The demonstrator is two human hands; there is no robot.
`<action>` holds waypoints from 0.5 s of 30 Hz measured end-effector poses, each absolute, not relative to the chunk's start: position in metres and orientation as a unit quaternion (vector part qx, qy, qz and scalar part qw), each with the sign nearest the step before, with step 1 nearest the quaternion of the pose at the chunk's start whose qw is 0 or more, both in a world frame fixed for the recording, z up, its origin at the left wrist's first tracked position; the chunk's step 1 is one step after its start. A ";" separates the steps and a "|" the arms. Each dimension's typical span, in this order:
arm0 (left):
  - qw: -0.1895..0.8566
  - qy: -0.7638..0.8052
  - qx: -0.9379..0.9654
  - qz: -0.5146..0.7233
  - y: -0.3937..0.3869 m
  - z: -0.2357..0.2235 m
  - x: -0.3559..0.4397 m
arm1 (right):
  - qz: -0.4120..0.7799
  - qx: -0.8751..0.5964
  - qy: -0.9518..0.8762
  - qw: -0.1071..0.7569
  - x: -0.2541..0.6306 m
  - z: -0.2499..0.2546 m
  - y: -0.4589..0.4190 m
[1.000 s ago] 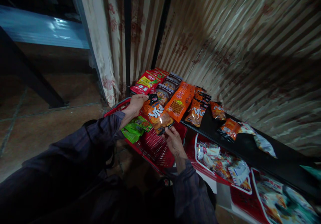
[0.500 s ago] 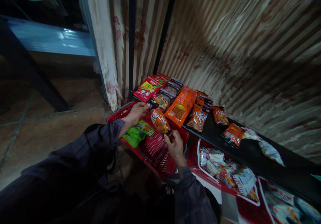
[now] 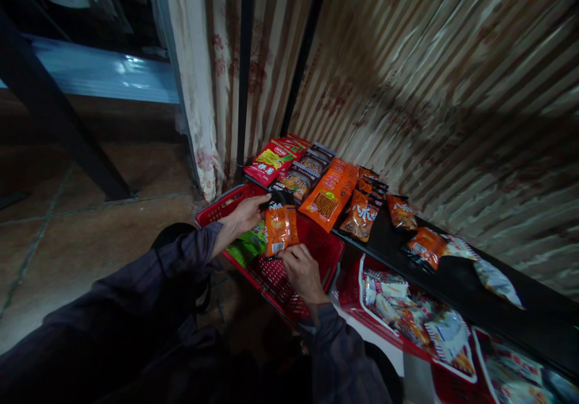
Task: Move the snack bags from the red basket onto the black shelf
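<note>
Between my two hands is an orange-and-black snack bag (image 3: pixel 280 230), its back with a white barcode label turned up. My left hand (image 3: pixel 246 214) pinches its black upper end. My right hand (image 3: pixel 302 271) is closed on the lower edge. Below the bag stands a red plastic shopping basket (image 3: pixel 323 244) with perforated walls. Several green snack packets (image 3: pixel 246 247) lie in its left part, partly hidden by my left arm and the held bag.
On the black shelf (image 3: pixel 384 235) lie red packets (image 3: pixel 270 160), dark packets (image 3: pixel 298 181), orange pretzel-stick bags (image 3: pixel 328 196), more orange-and-black bags (image 3: pixel 360 214) and whitish packets (image 3: pixel 497 280). Baskets of snack packets (image 3: pixel 407 307) stand at right. A striped curtain (image 3: pixel 407 90) hangs behind.
The held snack bag has been turned over, from its printed front to its barcode side. My right hand has shifted left and slightly down. The view has moved slightly.
</note>
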State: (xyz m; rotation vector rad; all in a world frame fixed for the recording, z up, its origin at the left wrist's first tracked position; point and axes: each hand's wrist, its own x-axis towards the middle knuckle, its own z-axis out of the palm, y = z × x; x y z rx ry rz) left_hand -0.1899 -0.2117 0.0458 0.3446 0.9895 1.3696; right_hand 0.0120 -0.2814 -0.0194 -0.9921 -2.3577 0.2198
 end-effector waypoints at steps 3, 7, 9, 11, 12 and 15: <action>0.629 0.461 0.123 0.614 -0.212 0.043 -0.191 | 0.093 -0.371 -0.884 0.269 0.007 -0.025 -0.282; 0.595 0.464 0.100 0.648 -0.211 0.040 -0.194 | 0.193 -0.419 -0.824 0.329 0.008 -0.036 -0.276; 0.596 0.462 0.090 0.650 -0.210 0.041 -0.196 | 0.289 -0.468 -0.742 0.383 0.011 -0.040 -0.272; 0.609 0.457 0.084 0.643 -0.209 0.043 -0.196 | 0.419 -0.494 -0.636 0.418 0.015 -0.042 -0.268; 0.614 0.453 0.082 0.641 -0.209 0.044 -0.196 | 0.491 -0.494 -0.578 0.425 0.016 -0.042 -0.266; 0.622 0.441 0.080 0.642 -0.208 0.045 -0.193 | 0.649 -0.461 -0.408 0.447 0.016 -0.040 -0.264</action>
